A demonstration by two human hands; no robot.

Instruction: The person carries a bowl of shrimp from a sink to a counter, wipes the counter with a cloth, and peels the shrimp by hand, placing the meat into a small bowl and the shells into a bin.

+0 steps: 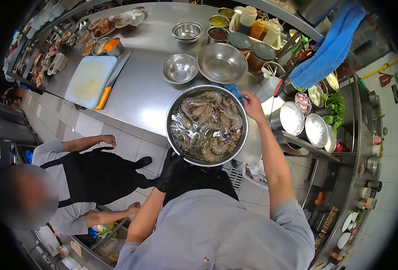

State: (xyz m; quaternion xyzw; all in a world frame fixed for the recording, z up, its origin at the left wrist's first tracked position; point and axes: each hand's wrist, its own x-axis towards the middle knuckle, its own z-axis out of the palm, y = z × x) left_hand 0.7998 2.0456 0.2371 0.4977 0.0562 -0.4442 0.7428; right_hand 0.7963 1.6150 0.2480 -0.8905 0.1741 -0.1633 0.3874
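Observation:
A large steel bowl (168, 118) full of raw, whole shrimp (208, 123) in liquid stands at the counter's near edge, partly overhanging it. My left hand (171, 168), in a black glove, grips the bowl's lower left rim; some of its fingers are hidden under the bowl. My bare right hand (252, 105) is just off the bowl's right side, its fingers closed on the edge of a blue cloth (231, 90). Part of that cloth is hidden behind the bowl. Beyond the bowl sit a wide empty steel bowl (222, 63) and a smaller one (180, 69).
A white cutting board (90, 81) and a yellow-handled knife (110, 85) lie to the left. Sauce bottles (257, 28) stand at the back right. Steel containers (291, 118) and a hanging blue towel (327, 49) are on the right. A co-worker (95, 177) stands at my left.

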